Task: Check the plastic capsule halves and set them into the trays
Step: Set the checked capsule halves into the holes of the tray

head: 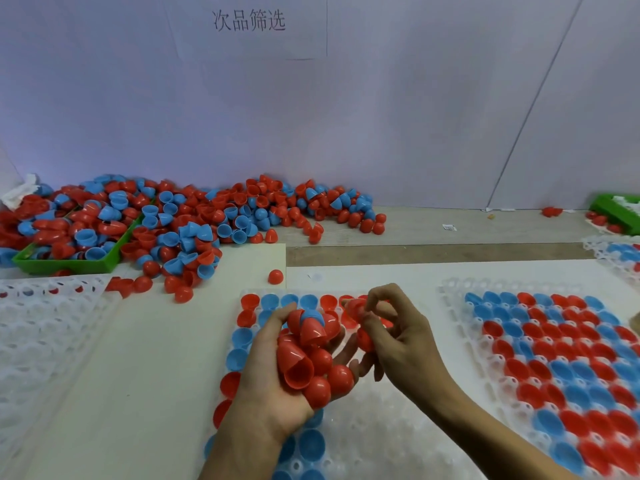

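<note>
Pinched red half [355, 308], opening seemingly leftward

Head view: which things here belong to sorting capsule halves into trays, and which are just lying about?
In the job:
- left hand holding a handful of red and blue plastic capsule halves
- right hand pinching one red half
- clear plastic tray beneath the hands
- filled tray at right
- loose pile

Lying about:
- white crumpled tissue
- small paper label
</note>
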